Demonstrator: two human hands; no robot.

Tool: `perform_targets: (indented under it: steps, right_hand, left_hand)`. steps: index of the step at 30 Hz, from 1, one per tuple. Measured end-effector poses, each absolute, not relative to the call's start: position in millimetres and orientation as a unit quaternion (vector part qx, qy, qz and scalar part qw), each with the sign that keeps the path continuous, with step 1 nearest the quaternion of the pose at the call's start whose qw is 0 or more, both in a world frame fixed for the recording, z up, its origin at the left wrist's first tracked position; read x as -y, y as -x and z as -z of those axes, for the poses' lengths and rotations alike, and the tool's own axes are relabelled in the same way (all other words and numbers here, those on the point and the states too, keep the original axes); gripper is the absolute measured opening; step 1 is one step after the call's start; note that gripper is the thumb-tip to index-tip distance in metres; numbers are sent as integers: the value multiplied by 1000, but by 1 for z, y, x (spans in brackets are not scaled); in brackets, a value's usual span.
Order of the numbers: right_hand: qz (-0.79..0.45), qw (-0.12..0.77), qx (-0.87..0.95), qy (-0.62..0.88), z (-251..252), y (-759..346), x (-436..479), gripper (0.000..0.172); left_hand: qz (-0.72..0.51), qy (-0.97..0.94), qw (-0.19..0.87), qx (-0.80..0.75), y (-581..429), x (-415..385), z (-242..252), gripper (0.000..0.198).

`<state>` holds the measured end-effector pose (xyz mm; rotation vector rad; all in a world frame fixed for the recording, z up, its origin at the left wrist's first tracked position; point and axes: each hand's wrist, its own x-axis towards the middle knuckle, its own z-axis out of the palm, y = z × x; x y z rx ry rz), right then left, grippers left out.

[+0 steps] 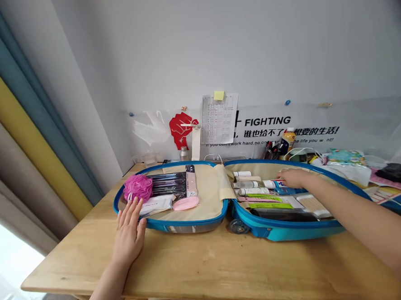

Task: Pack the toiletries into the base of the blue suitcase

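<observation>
Fingers of the left hand [128, 231] were spread open and flat, gripping nothing, on the pale wooden table [207, 267] just beside the rim of an open blue hard-shell suitcase [188, 225]. Fingers of the right hand [292, 178] reached into the suitcase's right half, lightly curled at a blue-and-white tube [273, 184]; from my remote view, I could not tell whether they were grasping it. The suitcase lay opened out across the table, with a clear wheel [239, 226] facing me. Its right half held rows of toiletry tubes [253, 191] and a packet of cotton swabs [312, 205]. On the cream lining of its left half lay a pink bath puff [138, 188], dark flat packets [165, 184] and a pink soap dish [185, 203]. Behind the suitcase, near the wall, stood a yellow-labelled bottle [288, 140].
</observation>
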<state>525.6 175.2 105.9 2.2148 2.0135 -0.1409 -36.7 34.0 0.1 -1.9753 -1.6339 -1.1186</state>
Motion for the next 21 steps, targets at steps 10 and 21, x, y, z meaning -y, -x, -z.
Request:
perform_targets:
  steps: [10,21]
  right_hand:
    - [140,192,-674,-700,-92,-519,-207,36]
    - [108,188,-694,-687,-97,-516,-199,34]
  left_hand:
    - [378,695,178,585,39,-35,1,49]
    - [374,697,183,583,40,-36,4,46]
